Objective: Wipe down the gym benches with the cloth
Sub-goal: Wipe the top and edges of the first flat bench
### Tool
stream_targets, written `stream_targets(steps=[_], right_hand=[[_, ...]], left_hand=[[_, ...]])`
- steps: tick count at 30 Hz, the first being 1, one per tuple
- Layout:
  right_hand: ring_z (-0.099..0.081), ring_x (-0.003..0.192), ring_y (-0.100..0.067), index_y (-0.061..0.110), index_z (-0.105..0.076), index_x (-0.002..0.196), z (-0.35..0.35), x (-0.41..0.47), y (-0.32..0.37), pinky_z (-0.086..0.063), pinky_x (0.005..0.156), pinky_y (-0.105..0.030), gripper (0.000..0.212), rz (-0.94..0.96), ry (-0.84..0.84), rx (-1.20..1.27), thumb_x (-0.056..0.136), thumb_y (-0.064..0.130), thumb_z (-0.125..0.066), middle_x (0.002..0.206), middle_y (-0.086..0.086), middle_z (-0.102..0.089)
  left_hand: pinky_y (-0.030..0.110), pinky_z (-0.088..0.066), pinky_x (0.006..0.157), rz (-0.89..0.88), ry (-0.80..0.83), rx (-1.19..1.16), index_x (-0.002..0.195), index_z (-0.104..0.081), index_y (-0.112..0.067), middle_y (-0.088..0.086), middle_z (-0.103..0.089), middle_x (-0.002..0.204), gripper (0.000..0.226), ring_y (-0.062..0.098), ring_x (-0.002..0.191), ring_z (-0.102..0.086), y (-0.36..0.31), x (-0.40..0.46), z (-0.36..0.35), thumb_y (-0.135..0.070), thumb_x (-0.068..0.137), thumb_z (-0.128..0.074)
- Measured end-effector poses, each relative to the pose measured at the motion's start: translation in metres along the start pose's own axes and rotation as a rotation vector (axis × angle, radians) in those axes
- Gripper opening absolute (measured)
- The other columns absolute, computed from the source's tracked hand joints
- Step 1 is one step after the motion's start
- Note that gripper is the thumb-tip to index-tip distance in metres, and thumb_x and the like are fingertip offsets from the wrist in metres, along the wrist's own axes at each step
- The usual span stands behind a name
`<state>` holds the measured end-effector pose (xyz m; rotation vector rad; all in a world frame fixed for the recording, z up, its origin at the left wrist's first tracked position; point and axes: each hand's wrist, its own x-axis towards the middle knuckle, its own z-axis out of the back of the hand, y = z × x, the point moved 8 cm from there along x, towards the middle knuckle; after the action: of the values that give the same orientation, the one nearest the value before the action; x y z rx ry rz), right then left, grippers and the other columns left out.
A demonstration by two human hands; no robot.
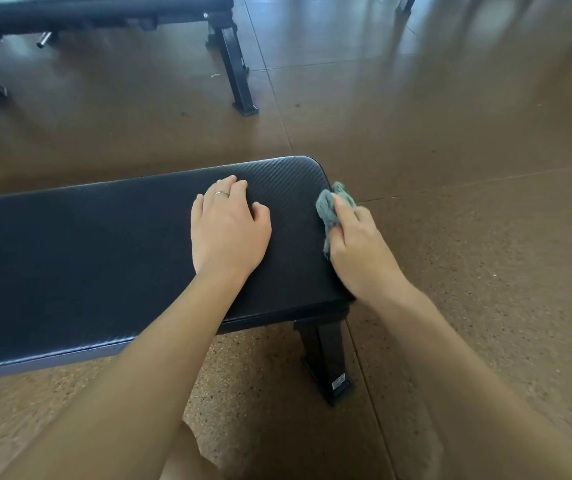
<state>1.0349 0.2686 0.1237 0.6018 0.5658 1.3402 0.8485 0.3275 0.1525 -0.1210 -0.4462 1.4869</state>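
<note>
Right hand (pixel 357 244) clenches soft, bunched cloth (pixel 331 206) against bench (pixel 87 254) end; left hand (pixel 229 226) rests flat, released.

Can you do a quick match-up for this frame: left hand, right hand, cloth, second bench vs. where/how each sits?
Things:
1. left hand
2. right hand
3. cloth
4. second bench

States:
A. bunched at the end edge of the near bench
B. far off, top left of the view
C. flat on the pad, empty, ring on one finger
D. gripping the fabric at the pad's end

Pairs: 1-C, 2-D, 3-A, 4-B
</note>
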Motion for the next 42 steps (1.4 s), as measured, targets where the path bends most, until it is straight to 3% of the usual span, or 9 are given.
stream_targets(steps=[4, 6, 15, 19, 23, 27, 35, 38, 42], right_hand=[[-0.047, 0.119, -0.023, 0.019, -0.025, 0.163, -0.009, -0.064, 0.006, -0.048, 0.095, -0.036, 0.055, -0.059, -0.108, -0.178, 0.11, 0.032, -0.028, 0.15, -0.007, -0.038], [-0.044, 0.135, -0.03, 0.019, -0.028, 0.162, -0.012, -0.085, 0.013, -0.048, 0.108, -0.041, 0.058, -0.045, -0.135, -0.329, 0.107, 0.037, -0.019, 0.16, -0.012, -0.034], [-0.005, 0.16, -0.028, 0.026, -0.011, 0.165, -0.036, -0.034, 0.043, -0.004, 0.13, -0.041, 0.074, 0.226, 0.118, -0.594, 0.096, 0.047, 0.005, 0.173, -0.001, -0.01], [-0.011, 0.159, -0.034, 0.018, -0.019, 0.164, -0.089, 0.032, 0.103, -0.009, 0.128, -0.048, 0.077, 0.349, 0.206, -0.624, 0.094, 0.042, 0.001, 0.172, -0.008, -0.017], [-0.024, 0.154, -0.033, 0.014, -0.036, 0.159, -0.132, -0.041, 0.155, -0.017, 0.127, -0.047, 0.063, 0.695, 0.291, -0.595, 0.102, 0.034, -0.018, 0.165, -0.01, -0.036], [-0.017, 0.159, -0.02, 0.028, -0.035, 0.16, -0.095, -0.1, 0.128, -0.01, 0.13, -0.037, 0.057, 0.725, 0.376, -0.541, 0.105, 0.039, -0.027, 0.169, 0.004, -0.029], [-0.012, 0.159, -0.032, 0.013, -0.019, 0.164, -0.081, 0.035, 0.102, -0.014, 0.127, -0.051, 0.078, 0.415, 0.221, -0.716, 0.095, 0.04, 0.006, 0.171, -0.011, -0.022], [-0.026, 0.155, -0.035, 0.01, -0.038, 0.157, -0.13, 0.004, 0.158, -0.022, 0.124, -0.052, 0.072, 0.611, 0.242, -0.638, 0.096, 0.035, -0.011, 0.164, -0.014, -0.037], [-0.023, 0.156, -0.03, 0.019, -0.031, 0.161, -0.129, -0.094, 0.149, -0.023, 0.127, -0.047, 0.061, 0.74, 0.313, -0.579, 0.102, 0.034, -0.022, 0.167, -0.006, -0.033]], left_hand=[[0.042, -0.032, 0.119, -0.013, -0.011, -0.173, 0.139, -0.058, -0.012, 0.004, -0.054, 0.147, 0.041, 0.023, 0.134, -0.05, 0.008, 0.0, 0.009, -0.022, 0.1, -0.048], [0.036, -0.04, 0.112, 0.018, -0.035, -0.254, 0.136, -0.06, -0.014, 0.003, -0.058, 0.141, 0.038, 0.022, 0.126, -0.055, 0.021, -0.001, 0.024, -0.02, 0.1, -0.05], [0.047, -0.047, 0.1, 0.177, -0.249, -0.142, 0.13, -0.061, -0.01, 0.012, -0.063, 0.132, 0.034, 0.034, 0.11, -0.062, 0.116, -0.04, 0.069, -0.023, 0.102, -0.046], [0.043, -0.043, 0.103, 0.226, -0.417, -0.313, 0.126, -0.062, -0.012, 0.004, -0.065, 0.127, 0.037, 0.022, 0.114, -0.057, 0.122, -0.05, 0.079, -0.024, 0.104, -0.035], [0.025, -0.04, 0.104, 0.344, -0.44, -0.518, 0.129, -0.062, -0.019, -0.006, -0.063, 0.13, 0.041, 0.005, 0.121, -0.052, 0.138, -0.051, 0.08, -0.028, 0.105, -0.031], [0.014, -0.037, 0.101, 0.347, -0.43, -0.586, 0.128, -0.063, -0.022, -0.012, -0.063, 0.128, 0.039, -0.002, 0.119, -0.051, 0.139, -0.058, 0.078, -0.029, 0.106, -0.032], [0.023, -0.043, 0.103, 0.306, -0.438, -0.57, 0.127, -0.064, -0.02, -0.011, -0.066, 0.123, 0.041, -0.002, 0.113, -0.054, 0.13, -0.056, 0.081, -0.031, 0.105, -0.032], [0.03, -0.044, 0.104, 0.317, -0.482, -0.641, 0.123, -0.066, -0.02, -0.01, -0.067, 0.122, 0.041, 0.002, 0.116, -0.057, 0.134, -0.058, 0.083, -0.03, 0.104, -0.031], [0.031, -0.046, 0.103, 0.252, -0.508, -0.701, 0.12, -0.067, -0.017, -0.01, -0.068, 0.118, 0.037, 0.004, 0.116, -0.059, 0.134, -0.066, 0.098, -0.027, 0.106, -0.034]])
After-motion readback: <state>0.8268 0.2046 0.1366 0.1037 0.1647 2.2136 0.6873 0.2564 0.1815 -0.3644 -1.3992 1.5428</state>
